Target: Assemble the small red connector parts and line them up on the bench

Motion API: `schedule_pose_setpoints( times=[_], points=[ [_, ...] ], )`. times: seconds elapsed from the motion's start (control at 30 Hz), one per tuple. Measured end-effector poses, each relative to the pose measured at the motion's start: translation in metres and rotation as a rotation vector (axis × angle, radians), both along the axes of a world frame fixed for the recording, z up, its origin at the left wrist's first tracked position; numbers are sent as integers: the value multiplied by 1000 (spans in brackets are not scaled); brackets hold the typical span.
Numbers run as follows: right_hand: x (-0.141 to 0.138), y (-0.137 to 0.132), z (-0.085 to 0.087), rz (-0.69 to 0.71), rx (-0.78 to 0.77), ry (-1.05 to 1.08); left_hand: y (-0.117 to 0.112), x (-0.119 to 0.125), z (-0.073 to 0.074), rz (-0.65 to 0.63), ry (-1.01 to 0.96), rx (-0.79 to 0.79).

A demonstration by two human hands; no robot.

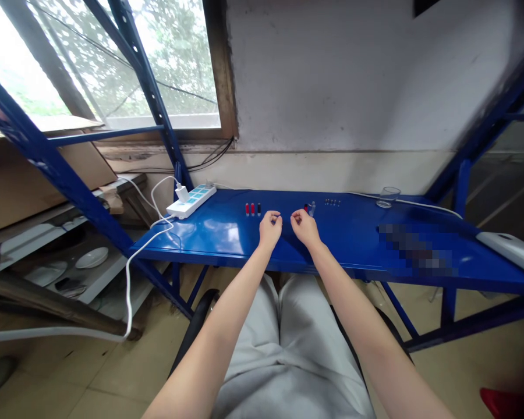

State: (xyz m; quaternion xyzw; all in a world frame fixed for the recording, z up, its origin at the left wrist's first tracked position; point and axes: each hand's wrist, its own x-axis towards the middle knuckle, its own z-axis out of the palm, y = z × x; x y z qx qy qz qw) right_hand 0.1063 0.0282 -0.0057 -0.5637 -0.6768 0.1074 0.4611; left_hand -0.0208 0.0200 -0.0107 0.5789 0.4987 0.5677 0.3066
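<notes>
Both my arms reach forward over a blue metal shelf [227, 233]. My left hand [270, 227] is curled, its fingertips pinched on something tiny that I cannot make out. My right hand [304, 226] is curled the same way, a little to the right, its fingers pinched beside a small red and clear part [310, 208]. Three small upright pieces, two red and one black [252, 209], stand just left of my left hand. A row of tiny dark bits [332, 202] lies behind my right hand.
A white power strip [191, 201] with a plugged charger and a white cable sits at the shelf's back left. A clear glass dish [388, 196] stands at the back right, a white object [510, 249] at the right edge. Blue frame posts flank the shelf; plates lie on a lower rack at left.
</notes>
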Motion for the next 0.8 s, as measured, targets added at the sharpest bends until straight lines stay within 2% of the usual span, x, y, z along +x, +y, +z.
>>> schedule_pose_setpoints(
  times=[0.13,0.3,0.43,0.57,0.8],
  points=[
    [3,-6,-7,6,6,1,-4,-5,9,146,219,84],
    [3,-8,-7,48,6,-9,4,-22,25,251,597,-27],
    [3,-8,-7,61,-11,-19,19,-29,29,302,827,-94],
    [4,-9,-8,57,-25,-28,29,-27,26,307,938,-130],
    [4,-8,-10,65,-28,-34,37,-27,21,308,993,-161]
  ],
)
